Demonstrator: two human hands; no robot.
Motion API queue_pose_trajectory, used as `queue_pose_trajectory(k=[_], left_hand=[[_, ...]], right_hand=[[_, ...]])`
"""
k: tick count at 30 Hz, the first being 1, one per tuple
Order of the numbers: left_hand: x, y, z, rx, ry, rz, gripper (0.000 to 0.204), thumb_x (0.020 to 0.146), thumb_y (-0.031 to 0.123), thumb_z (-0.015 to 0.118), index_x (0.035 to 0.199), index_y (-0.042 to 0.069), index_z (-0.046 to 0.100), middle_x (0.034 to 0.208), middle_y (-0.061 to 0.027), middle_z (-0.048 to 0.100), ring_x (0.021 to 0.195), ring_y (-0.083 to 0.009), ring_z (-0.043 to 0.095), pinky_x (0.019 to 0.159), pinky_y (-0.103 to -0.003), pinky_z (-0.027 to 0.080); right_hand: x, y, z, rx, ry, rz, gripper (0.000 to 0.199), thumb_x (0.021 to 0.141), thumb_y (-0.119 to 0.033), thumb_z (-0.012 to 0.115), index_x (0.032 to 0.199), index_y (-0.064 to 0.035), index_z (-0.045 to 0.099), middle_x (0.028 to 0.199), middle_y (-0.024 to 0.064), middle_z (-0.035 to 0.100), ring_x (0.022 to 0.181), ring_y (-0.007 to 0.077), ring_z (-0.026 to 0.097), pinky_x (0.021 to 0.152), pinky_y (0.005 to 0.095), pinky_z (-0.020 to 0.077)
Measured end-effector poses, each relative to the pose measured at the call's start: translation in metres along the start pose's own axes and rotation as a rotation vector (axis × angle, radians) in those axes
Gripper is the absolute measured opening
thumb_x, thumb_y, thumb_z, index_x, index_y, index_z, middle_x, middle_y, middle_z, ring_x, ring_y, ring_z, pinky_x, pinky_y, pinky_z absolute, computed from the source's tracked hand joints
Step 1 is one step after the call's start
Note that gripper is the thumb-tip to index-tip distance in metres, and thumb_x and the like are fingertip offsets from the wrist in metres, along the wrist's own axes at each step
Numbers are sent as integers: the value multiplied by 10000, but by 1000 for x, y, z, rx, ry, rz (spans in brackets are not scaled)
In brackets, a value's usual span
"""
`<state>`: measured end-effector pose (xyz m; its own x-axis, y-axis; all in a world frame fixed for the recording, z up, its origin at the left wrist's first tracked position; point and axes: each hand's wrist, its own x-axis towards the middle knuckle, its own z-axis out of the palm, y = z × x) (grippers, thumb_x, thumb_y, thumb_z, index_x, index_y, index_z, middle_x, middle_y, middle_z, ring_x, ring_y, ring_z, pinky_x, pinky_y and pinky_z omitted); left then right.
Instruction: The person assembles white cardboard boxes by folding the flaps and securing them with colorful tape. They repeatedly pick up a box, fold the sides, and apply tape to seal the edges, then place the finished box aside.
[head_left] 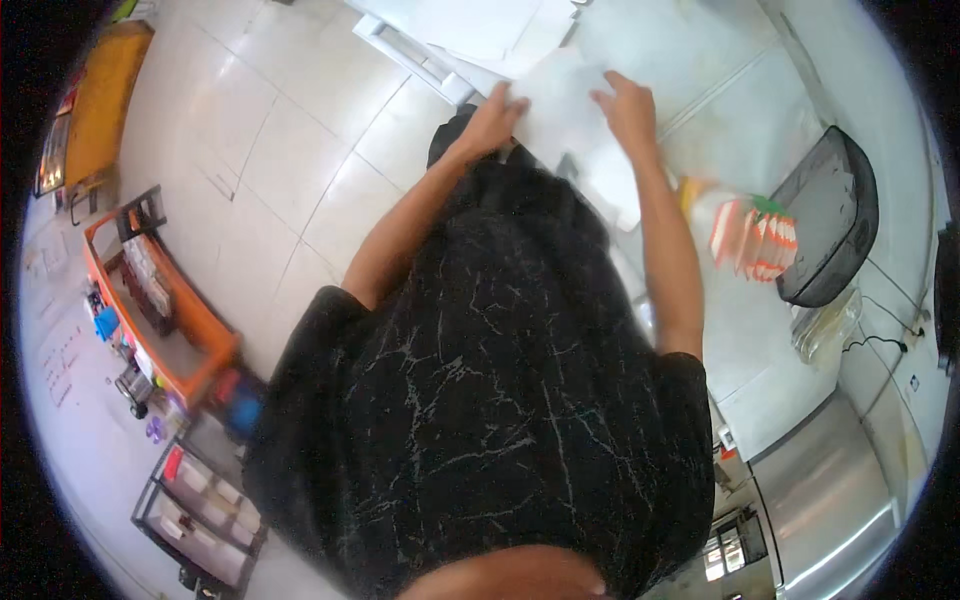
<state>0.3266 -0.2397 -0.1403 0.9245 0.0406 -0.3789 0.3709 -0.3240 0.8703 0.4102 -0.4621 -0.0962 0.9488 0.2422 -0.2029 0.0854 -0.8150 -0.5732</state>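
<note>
A thin white sheet (560, 100), blurred and pale against the light table, spans the space between my two hands. At its left edge my left hand (490, 122) has its fingers curled, with thumb and fingertips on the sheet. My right hand (630, 112) is at the opposite edge, thumb and forefinger closing on it from the right. Whether it is paper or plastic does not show clearly. More white sheets (490, 25) lie at the far side. Below my hands, other white pieces (610, 185) rest near the table's edge, partly hidden by my black shirt.
On the light table (720, 140), right of my forearm, are orange-and-white packets (752, 238) and a dark mesh basket (828, 215). Clear plastic bags (825, 325) lie near cables. A white handle-like frame (410, 58) juts out at the far left side. An orange crate (165, 300) stands far left.
</note>
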Motion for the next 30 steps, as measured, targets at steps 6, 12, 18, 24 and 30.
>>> queue_pose_trajectory(k=[6,12,18,24,30], left_hand=[[-7,-12,17,152,91,-12,515,989,361,522,1273,-61,444,1145,-286,602,1070,-354,603,919,-410,456],[-11,-16,22,144,57,-84,567,954,362,570,1296,-70,438,1157,-339,589,1099,-442,584,930,-469,449],[-13,-11,15,308,6,-88,567,951,396,567,1267,-67,483,1135,-322,608,1074,-406,608,910,-446,469],[9,10,8,287,22,38,503,975,404,543,1214,-38,565,1092,-271,656,1037,-352,647,872,-411,502],[33,22,23,214,51,78,441,987,394,525,1131,-18,590,1049,-278,648,997,-411,632,848,-454,485]], right_hand=[[-27,2,38,-270,352,-291,106,858,-158,628,864,-56,600,720,138,639,713,333,633,653,478,494],[-26,13,45,-260,319,-273,114,854,-170,649,904,-72,622,811,155,649,771,358,629,678,479,495],[-22,16,36,-51,183,-191,263,812,-183,697,1027,-34,666,876,197,687,835,377,652,753,452,507],[-20,22,22,157,16,-207,358,773,-227,744,1077,-44,692,917,247,682,871,407,660,774,439,516],[-24,19,24,109,95,-311,316,790,-223,734,1053,-51,695,907,216,691,851,384,663,768,435,511]])
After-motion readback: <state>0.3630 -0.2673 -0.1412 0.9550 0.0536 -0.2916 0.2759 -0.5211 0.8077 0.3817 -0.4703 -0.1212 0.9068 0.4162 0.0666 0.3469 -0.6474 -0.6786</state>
